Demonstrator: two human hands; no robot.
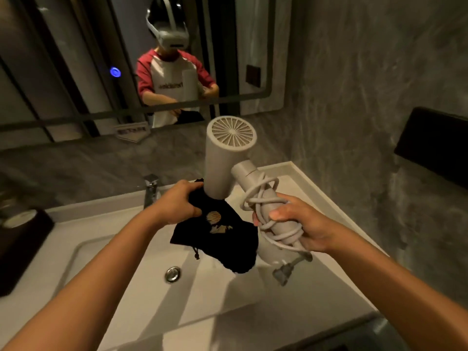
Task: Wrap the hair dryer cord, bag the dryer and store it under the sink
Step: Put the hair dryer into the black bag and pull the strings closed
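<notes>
Head view, middle of the frame: right hand (301,224) fingers curl tight around the white plastic hair dryer (229,158) handle and its wrapped grey cord (263,198). Left hand (177,203) pinches the black cloth bag (217,236). Open its mouth wider, then slide the nose in straight.

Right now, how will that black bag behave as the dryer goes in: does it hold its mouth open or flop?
The black bag looks soft: it hangs in folds from the left hand, so its mouth will probably collapse unless held. It seems light, with a loose drawstring that may snag the plug.
</notes>
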